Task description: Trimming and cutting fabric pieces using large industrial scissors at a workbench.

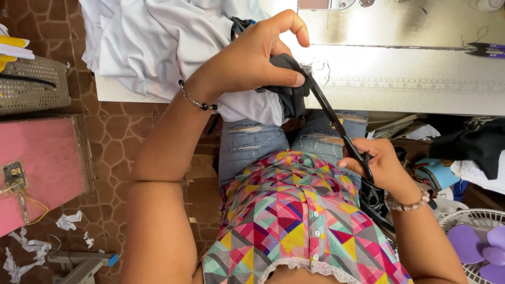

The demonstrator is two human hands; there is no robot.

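Simply dark fabric strip (288,79), taut.

Wicker basket (31,84), pink board (39,168), white fan (476,244)

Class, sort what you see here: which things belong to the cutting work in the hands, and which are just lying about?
In use:
- left hand pinching the dark fabric piece
- right hand working the black scissors
- white garment under the left hand

Lying about:
- purple thread snips on the table
- woven basket
- purple fan
- paper scraps on the floor
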